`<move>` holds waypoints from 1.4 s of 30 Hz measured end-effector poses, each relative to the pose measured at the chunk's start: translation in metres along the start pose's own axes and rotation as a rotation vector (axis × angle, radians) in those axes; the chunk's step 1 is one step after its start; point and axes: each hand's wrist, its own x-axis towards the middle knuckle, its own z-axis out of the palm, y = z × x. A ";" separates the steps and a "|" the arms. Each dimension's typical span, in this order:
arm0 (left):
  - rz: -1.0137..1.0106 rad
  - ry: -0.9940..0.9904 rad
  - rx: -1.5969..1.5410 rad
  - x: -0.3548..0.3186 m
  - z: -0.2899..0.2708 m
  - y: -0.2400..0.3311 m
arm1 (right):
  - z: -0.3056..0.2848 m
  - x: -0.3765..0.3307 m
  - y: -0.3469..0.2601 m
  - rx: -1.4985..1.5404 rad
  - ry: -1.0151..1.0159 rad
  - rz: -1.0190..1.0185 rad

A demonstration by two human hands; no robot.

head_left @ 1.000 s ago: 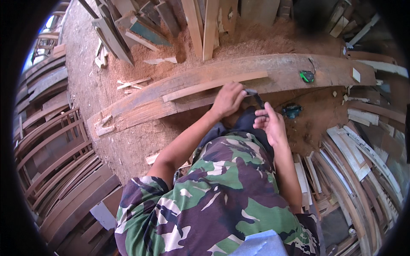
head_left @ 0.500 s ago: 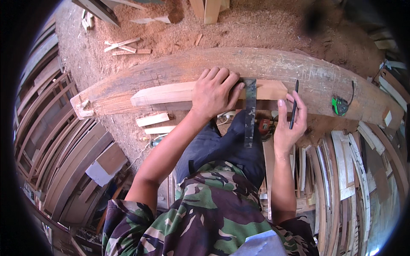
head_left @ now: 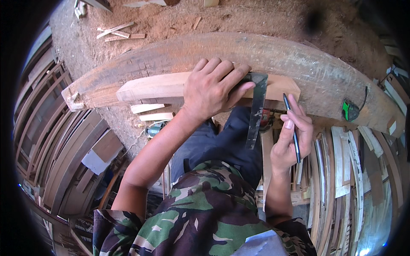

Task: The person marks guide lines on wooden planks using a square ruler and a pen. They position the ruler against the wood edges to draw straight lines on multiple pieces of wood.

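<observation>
A pale squared length of wood (head_left: 149,86) lies along a broad weathered curved plank (head_left: 230,48) in front of me. My left hand (head_left: 209,89) presses over its middle, fingers on the far side, thumb against a dark try square (head_left: 257,109). The square's blade crosses the wood and sticks out toward my legs. Part of its stock is hidden under the fingers. To the right, near the wood's right end, my right hand (head_left: 292,141) is closed on a thin black pencil (head_left: 297,151), its tip pointing up and away from me.
A green and black tape measure (head_left: 350,110) rests on the plank at right. Offcuts (head_left: 147,107), a green-bodied tool (head_left: 156,129) and a red tool (head_left: 265,117) lie below the plank. Thin strips (head_left: 124,36) lie in sawdust beyond. Stacked boards (head_left: 341,164) stand on both sides.
The try square now sits nearer the wood's right end in view. My right hand has lowered slightly, its fingers curled closer around the pencil. The whole view has shifted a little.
</observation>
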 end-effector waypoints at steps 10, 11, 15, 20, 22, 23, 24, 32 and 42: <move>0.017 0.060 0.000 -0.001 0.006 -0.002 | 0.005 0.001 -0.005 -0.108 -0.133 -0.064; 0.018 0.059 0.001 0.000 0.006 -0.002 | 0.006 0.001 -0.006 -0.112 -0.132 -0.065; 0.021 0.061 0.006 -0.001 0.007 -0.004 | 0.007 0.002 -0.008 -0.125 -0.131 -0.064; 0.021 0.059 0.022 -0.001 0.007 -0.003 | 0.004 0.005 -0.012 -0.159 -0.165 -0.077; 0.022 0.057 0.024 -0.001 0.006 -0.003 | 0.000 0.006 -0.012 -0.179 -0.196 -0.100; 0.023 0.058 0.026 -0.001 0.006 -0.003 | -0.001 0.006 -0.012 -0.185 -0.212 -0.103; 0.024 0.058 0.027 -0.001 0.006 -0.003 | -0.003 0.007 -0.013 -0.191 -0.228 -0.106; 0.024 -0.003 0.030 -0.004 0.004 -0.003 | -0.011 0.005 -0.010 -0.093 -0.191 -0.051; 0.074 -0.063 0.041 -0.001 -0.001 -0.001 | -0.004 0.007 -0.005 -0.054 -0.125 -0.046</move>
